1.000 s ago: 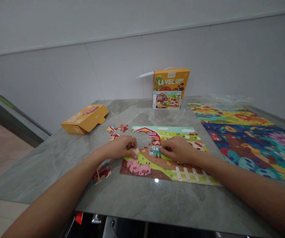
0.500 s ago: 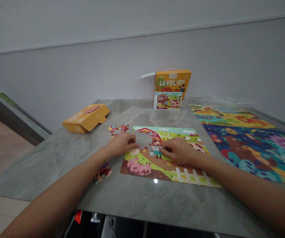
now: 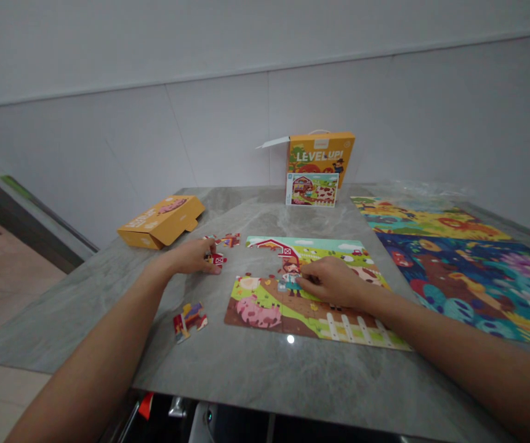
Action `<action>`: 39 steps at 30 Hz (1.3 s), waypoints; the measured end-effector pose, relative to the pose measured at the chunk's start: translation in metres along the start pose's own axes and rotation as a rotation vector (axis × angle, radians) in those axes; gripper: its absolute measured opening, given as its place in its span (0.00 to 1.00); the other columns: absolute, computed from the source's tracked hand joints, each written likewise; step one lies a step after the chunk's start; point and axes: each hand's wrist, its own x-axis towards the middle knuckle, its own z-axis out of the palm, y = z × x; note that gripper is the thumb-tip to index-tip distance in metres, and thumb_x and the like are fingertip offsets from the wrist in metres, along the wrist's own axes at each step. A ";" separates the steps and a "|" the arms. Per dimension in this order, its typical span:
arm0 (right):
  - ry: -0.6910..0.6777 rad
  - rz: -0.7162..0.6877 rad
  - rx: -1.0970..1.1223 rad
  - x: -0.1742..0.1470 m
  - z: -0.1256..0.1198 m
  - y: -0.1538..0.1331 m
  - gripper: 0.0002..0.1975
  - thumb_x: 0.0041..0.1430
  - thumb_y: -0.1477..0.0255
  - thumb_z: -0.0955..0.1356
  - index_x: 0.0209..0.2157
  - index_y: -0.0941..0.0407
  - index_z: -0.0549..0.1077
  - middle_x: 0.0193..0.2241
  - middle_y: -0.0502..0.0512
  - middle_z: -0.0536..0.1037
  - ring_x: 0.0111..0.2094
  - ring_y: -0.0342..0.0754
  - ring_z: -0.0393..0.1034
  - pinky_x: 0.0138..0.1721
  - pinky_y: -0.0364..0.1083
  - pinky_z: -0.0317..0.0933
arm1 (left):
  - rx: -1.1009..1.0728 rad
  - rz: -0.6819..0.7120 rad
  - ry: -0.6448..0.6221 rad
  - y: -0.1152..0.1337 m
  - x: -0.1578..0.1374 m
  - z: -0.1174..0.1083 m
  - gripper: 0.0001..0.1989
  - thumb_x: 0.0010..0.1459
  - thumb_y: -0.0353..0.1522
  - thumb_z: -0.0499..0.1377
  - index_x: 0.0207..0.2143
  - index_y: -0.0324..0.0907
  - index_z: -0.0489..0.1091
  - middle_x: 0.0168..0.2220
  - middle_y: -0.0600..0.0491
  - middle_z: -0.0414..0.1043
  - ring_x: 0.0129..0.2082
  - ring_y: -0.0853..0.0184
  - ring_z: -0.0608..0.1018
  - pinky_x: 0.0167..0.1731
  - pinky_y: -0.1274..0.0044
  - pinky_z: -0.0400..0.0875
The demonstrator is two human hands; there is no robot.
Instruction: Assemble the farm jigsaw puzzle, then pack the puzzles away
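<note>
Your right hand [image 3: 333,282] covers part of the colourful farm jigsaw puzzle [image 3: 311,289] on the grey marble tabletop [image 3: 255,369], fingers curled flat, its grip unclear. Your left hand [image 3: 194,256] has left the puzzle's edge and now pinches a small red-and-white loose puzzle piece [image 3: 217,259] beside it.

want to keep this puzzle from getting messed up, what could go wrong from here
The right hand rests on the farm puzzle; if it slides, joined pieces near the gap could shift apart. The left hand is at the loose pieces beside the puzzle, and a careless sweep might scatter them. One stray piece lies close to the front table edge and could get knocked off by the left forearm.
</note>
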 end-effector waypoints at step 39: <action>-0.001 -0.004 0.008 -0.001 -0.001 -0.001 0.17 0.62 0.66 0.61 0.23 0.57 0.70 0.19 0.51 0.70 0.20 0.40 0.54 0.25 0.44 0.38 | -0.537 0.461 0.279 0.084 -0.002 0.040 0.21 0.59 0.31 0.53 0.56 0.46 0.63 0.46 0.50 0.72 0.37 0.66 0.73 0.38 0.74 0.67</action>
